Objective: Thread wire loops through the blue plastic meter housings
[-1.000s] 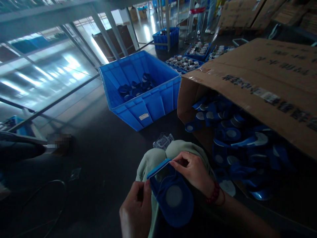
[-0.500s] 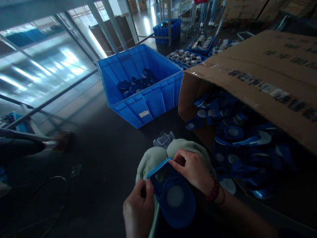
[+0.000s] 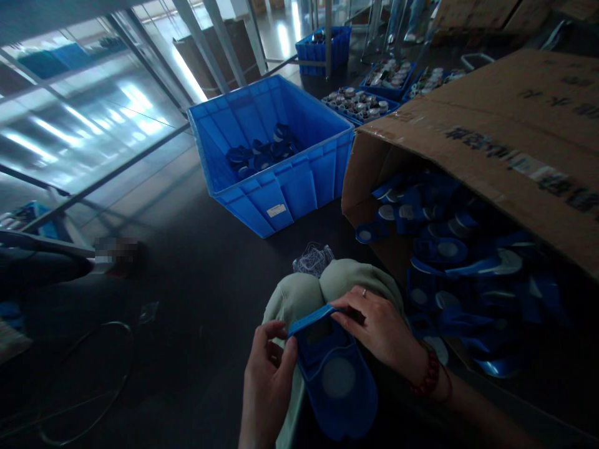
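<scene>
Plainly, in the head view, both hands are on a blue piece (image 3: pixel 358 408) with a round pale disc (image 3: pixel 339 377) in its broad, rounded end. The piece lies tilted above the lap, over pale green trousers (image 3: pixel 299 296), its straight edge toward the knees and its rounded end toward the wearer.

The left hand (image 3: pixel 269 380) has its grip on the left corner of the straight edge, with the thumb and forefinger at that corner. The right hand (image 3: pixel 381 327) pinches the other end of the same edge between thumb and forefinger; it wears a ring (image 3: pixel 364 292), and a dark red beaded bracelet (image 3: pixel 428 374) circles the wrist.

Just beyond the knees a tangle of clear, thread-like material (image 3: pixel 313 259) lies on the dark floor (image 3: pixel 187 312). Farther out stands a blue bin (image 3: pixel 299 193) with a small white label (image 3: pixel 276 210) on its near wall and several dark blue pieces (image 3: pixel 264 159) at its bottom. To the right, a large cardboard box (image 3: pixel 519 112) is open toward the wearer, and a heap of blue pieces with pale discs (image 3: pixel 449 249) fills its mouth.

Behind the bin are shallow blue trays (image 3: pixel 390 93) packed with small round-topped items (image 3: pixel 358 103). Metal frames (image 3: pixel 224 43) stand at upper left, and at the left edge a person's foot (image 3: pixel 119 255) is partly blurred.
</scene>
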Motion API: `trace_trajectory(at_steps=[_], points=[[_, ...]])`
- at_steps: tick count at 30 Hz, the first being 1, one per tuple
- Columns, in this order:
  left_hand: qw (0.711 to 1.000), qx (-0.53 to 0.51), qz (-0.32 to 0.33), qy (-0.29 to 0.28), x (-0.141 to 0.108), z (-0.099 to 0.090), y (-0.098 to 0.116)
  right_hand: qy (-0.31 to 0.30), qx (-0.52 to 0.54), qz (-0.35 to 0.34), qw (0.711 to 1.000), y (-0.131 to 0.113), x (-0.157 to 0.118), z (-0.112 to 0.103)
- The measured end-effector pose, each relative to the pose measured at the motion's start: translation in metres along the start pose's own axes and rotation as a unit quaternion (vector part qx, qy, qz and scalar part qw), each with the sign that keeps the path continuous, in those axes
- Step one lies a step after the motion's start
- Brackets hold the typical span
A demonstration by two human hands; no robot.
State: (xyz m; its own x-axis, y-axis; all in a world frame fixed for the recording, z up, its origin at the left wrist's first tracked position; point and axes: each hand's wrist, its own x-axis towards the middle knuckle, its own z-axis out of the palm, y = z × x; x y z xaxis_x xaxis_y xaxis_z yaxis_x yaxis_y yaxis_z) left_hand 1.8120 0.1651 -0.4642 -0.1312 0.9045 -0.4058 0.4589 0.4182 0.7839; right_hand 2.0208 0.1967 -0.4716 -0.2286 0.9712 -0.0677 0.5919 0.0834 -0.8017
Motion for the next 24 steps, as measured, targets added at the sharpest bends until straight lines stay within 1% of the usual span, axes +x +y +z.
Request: trace_trajectory(at_steps=[3, 6, 9, 12, 15, 17, 21, 24], points=[[0.998, -0.01, 0.048, -0.047, -0.002, 0.004, -0.004, 0.015, 0.019, -0.001, 1.0, 0.004, -0.02, 0.005], [0.994, -0.028, 0.076, -0.07, -0.008, 0.009, -0.012, 0.008, 0.056, 0.022, 0.998, 0.006, -0.044, 0.009], [0.99, -0.07, 0.052, -0.111, -0.018, 0.01, -0.018, 0.0, 0.103, 0.07, 0.992, 0.006, -0.064, 0.012], [0.979, -0.132, 0.019, -0.152, -0.028, 0.008, -0.02, 0.007, 0.187, 0.117, 0.975, 0.005, -0.076, 0.017], [0.975, -0.163, 0.005, -0.151, -0.033, 0.009, -0.017, 0.01, 0.304, 0.132, 0.944, 0.004, -0.081, 0.022], [0.98, -0.145, 0.016, -0.135, -0.033, 0.012, -0.013, 0.009, 0.356, 0.133, 0.925, 0.003, -0.082, 0.024], [0.989, -0.048, 0.052, -0.129, -0.029, 0.02, -0.005, 0.021, 0.392, 0.14, 0.909, 0.001, -0.084, 0.026], [0.99, -0.014, 0.047, -0.134, -0.029, 0.025, -0.004, 0.032, 0.416, 0.153, 0.896, 0.001, -0.084, 0.027]])
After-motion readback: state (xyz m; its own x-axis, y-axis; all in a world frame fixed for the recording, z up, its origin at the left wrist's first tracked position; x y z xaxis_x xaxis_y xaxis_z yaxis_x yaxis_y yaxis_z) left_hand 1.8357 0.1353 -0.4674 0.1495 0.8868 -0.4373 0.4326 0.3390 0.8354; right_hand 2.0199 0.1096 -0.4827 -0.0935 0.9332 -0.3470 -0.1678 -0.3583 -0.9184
